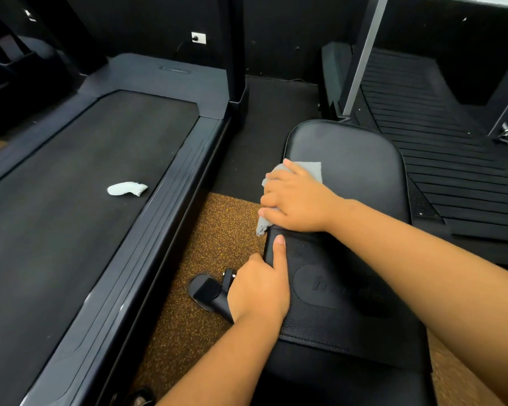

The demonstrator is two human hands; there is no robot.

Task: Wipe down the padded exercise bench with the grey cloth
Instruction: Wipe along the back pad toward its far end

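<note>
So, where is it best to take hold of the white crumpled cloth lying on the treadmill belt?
Pinch the white cloth from above at its thicker rounded left end; it lies flat and loose on the treadmill belt, and nothing touches it.

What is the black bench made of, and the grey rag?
The black padded bench looks like leather or vinyl: smooth with a soft shine far off, pebbled grain and stitching nearer. The grey cloth under the right hand looks like thin, matte woven fabric, crumpling softly.

Both forearms are bare to the frame edge, with no sleeves, rings or watch showing.
</note>
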